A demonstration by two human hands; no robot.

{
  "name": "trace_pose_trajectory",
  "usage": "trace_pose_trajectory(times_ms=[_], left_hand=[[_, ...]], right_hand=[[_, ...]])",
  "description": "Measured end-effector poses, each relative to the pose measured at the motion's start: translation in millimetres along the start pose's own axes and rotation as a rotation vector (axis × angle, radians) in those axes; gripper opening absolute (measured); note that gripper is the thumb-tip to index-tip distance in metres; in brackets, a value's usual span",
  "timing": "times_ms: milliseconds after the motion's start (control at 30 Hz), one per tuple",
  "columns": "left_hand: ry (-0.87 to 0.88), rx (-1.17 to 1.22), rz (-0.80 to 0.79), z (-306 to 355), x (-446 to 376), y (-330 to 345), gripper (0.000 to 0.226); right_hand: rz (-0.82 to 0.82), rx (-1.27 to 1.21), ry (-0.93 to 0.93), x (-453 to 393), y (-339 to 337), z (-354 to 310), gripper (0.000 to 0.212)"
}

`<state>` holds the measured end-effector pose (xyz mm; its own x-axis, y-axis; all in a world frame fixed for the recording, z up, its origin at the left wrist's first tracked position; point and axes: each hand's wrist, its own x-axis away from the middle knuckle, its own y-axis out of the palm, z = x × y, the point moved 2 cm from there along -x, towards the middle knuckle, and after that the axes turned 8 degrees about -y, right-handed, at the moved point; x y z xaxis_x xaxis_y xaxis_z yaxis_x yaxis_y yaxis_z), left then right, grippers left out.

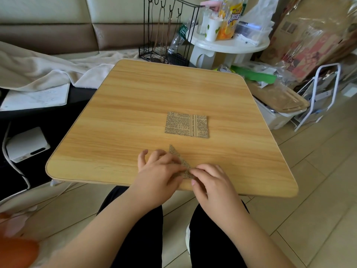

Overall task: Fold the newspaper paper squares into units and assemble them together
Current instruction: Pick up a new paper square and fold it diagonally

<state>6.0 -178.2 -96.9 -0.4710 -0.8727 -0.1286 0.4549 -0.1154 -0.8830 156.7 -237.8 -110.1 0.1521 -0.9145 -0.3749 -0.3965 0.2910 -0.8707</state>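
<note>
Hands both down at the near edge of the light wood-grain square table [135, 105], working one piece. I see my left hand [158, 171] lying over the brown newsprint folded paper piece [176, 154], index and thumb pressing it near its middle, other fingers spread loosely on the table top. My right hand [210, 180] comes in from the right, fingertips [193, 172] curled down and pinching the near end of that same piece against the table. Folded piece runs diagonally, one pointed tip sticking out past the left hand toward the far side, rest mostly hidden under both hands; exact fold shape I cannot tell. Flat brown newspaper-print paper square [187, 124] lies unfolded near the table centre, beyond the hands, apart from the folded piece, touched by nothing. My legs in black trousers [139, 238] show below the table edge over a beige tiled floor [309, 190]. Left of the table: cream blanket [38, 68] and a white box device with cable [27, 144]. Behind the table: black wire rack [166, 35], white round side table [229, 45] crowded with cups and a yellow snack bag [230, 20].
</note>
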Motion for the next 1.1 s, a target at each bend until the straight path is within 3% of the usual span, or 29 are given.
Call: trace_pose_trajectory(times_ms=[67, 167, 267, 333, 433, 533, 633, 733, 867, 1000, 1100], left_hand=[[-0.022, 0.067, -0.042, -4, 0, -2, 0.045], [0.113, -0.031, -0.041, -14, 11, -1, 0.041], [0.235, -0.02, 0.093, -18, 22, -3, 0.017], [0.161, 0.222, 0.172, -10, 21, -14, 0.006], [-0.189, 0.612, 0.243, -3, 7, -31, 0.013], [-0.251, 0.368, 0.433, -10, -6, -39, 0.013], [-0.128, 0.237, 0.29, -7, -10, -26, 0.007], [-0.177, 0.215, 0.123, -6, -10, -6, 0.006], [-0.261, 0.221, 0.117, -10, -15, 3, 0.007], [-0.28, 0.215, 0.12, -8, -20, 3, 0.007], [-0.302, 0.145, 0.136, -9, -21, 4, 0.005]], right_hand=[[-0.06, 0.007, -0.048, -1, -2, 3, 0.045], [-0.12, 0.024, -0.177, 6, -3, 9, 0.054], [0.021, -0.047, -0.245, 19, -3, 9, 0.021], [0.082, -0.306, -0.001, 13, -11, 0, 0.007], [0.038, -0.739, 0.451, -10, -14, -1, 0.02], [-0.073, -0.816, 0.639, -35, -11, 11, 0.009], [-0.124, -0.766, 0.711, -47, -3, 17, 0.006], [-0.116, -0.599, 0.669, -52, 0, 15, 0.012], [-0.095, -0.009, 0.442, -47, -7, 11, 0.022], [-0.019, -0.096, 0.161, -46, 0, -1, 0.015], [-0.029, -0.156, 0.234, -47, 11, -2, 0.019]])
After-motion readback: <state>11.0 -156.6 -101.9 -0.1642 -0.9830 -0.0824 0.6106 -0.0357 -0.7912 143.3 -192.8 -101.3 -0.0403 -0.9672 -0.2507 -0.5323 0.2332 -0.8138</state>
